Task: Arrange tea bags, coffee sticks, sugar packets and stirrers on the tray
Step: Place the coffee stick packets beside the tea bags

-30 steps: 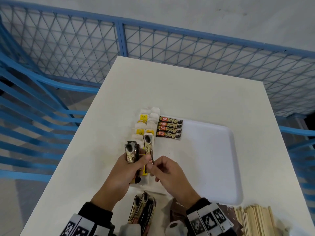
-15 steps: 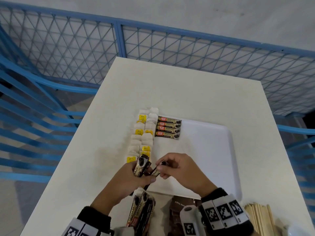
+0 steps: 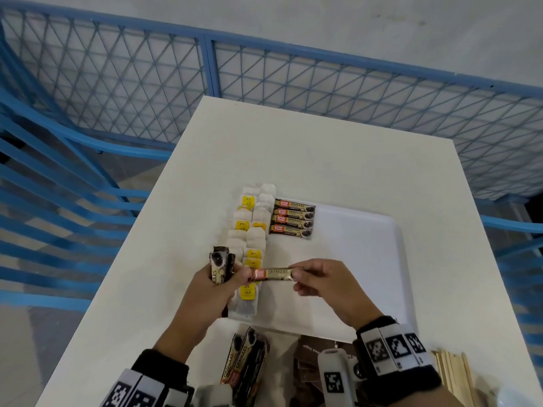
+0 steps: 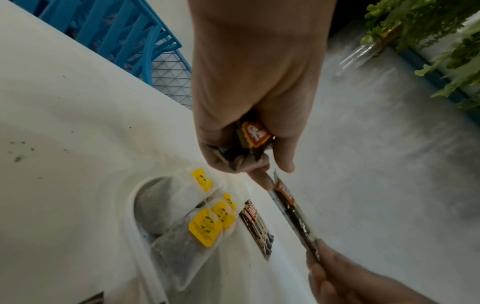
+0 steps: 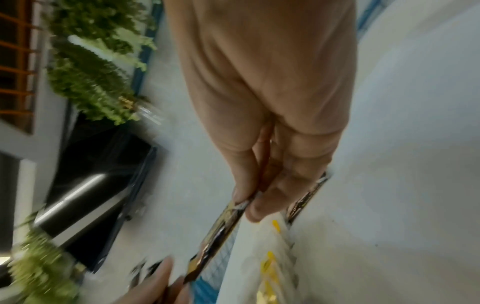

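We have drawn one glossy brown-and-gold coffee stick (image 3: 274, 274) sideways out of the bundle of matching sticks (image 3: 219, 268). Our right hand (image 3: 324, 284) pinches its right end; our left hand (image 3: 213, 289) grips the bundle and its left end above the white plastic tray (image 3: 352, 259). Next it joins the four-stick row (image 3: 292, 219).

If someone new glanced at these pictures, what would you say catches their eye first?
Probably the single coffee stick stretched between the left hand and the right hand above the white tray; the left hand also holds a bundle of sticks. Next, the yellow-tagged tea bags lined along the tray's left edge, beside four coffee sticks already laid down.
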Tool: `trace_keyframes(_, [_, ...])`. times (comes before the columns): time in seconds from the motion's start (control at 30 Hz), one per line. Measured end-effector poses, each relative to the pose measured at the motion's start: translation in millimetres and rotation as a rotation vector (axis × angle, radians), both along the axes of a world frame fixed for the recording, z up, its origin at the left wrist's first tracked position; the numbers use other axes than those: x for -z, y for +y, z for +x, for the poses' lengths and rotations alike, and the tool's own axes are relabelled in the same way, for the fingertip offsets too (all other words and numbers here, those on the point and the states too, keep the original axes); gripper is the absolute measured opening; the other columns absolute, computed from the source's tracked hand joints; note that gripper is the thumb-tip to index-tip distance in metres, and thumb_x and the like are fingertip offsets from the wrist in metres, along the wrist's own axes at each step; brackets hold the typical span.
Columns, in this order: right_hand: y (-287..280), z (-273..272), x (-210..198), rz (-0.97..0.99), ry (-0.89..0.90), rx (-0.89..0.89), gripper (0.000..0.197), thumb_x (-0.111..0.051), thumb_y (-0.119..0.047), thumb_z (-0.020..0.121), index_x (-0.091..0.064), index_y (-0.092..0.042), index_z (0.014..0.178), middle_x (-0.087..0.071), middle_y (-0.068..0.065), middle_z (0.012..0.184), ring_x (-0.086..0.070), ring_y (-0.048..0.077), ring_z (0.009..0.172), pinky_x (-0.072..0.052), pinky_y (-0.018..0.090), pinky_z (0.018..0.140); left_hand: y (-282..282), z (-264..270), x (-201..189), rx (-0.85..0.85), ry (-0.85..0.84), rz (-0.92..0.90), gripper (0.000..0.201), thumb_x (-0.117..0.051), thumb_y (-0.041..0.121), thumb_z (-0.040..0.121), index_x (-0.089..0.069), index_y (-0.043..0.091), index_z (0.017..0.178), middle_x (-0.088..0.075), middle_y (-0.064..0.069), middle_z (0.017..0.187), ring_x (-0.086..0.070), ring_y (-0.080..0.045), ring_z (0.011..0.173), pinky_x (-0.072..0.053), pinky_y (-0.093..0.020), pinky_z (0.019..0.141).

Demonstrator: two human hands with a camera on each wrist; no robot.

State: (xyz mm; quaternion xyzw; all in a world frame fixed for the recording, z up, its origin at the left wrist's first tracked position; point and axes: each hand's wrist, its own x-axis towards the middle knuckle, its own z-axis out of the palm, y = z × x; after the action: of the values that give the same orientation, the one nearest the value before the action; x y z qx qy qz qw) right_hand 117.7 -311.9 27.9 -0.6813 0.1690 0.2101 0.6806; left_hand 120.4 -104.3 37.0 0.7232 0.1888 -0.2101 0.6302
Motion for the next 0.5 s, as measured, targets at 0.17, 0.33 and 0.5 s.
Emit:
trace_keyframes(0.17, [-18.3,22.4,18.4,0.0,0.034,0.264,0.016,-0.057,0.003,0.088,-0.064,0.004,0.102,-0.065,0.012,0.079,-0.06,0.019,0.066,-0.057,0.018,0.061,5.4,-4.3,3.4,-0.033,0.057,-0.058,0.01,-0.059,0.018,0.091,-0.061,0.014,0.082,-0.053,0.001,0.055,-0.048,-0.011,0.048,-0.039,-0.019,0.044])
trace_keyframes(0.33, [-22.9,42.7,40.6,-0.102,0.065,0.386,0.013,-0.062,0.001,0.085,-0.052,-0.007,0.089,-0.063,0.012,0.079,-0.058,0.019,0.06,-0.055,0.019,0.053,9.6,-10.7,9.1,-0.012,0.075,-0.086,0.011,-0.052,0.011,0.094,-0.06,0.012,0.101,-0.052,-0.009,0.063,-0.048,-0.016,0.055,-0.037,-0.023,0.052])
trace_keyframes(0.5, [-21.0,54.7,56.4,-0.205,0.076,0.392,0.025,-0.069,-0.004,0.081,-0.048,-0.008,0.093,-0.064,0.013,0.079,-0.059,0.017,0.058,-0.054,0.022,0.055,12.3,-9.4,9.8,0.033,0.069,-0.067,0.024,-0.048,0.002,0.091,-0.059,0.019,0.103,-0.054,-0.009,0.065,-0.048,-0.012,0.05,-0.035,-0.023,0.049])
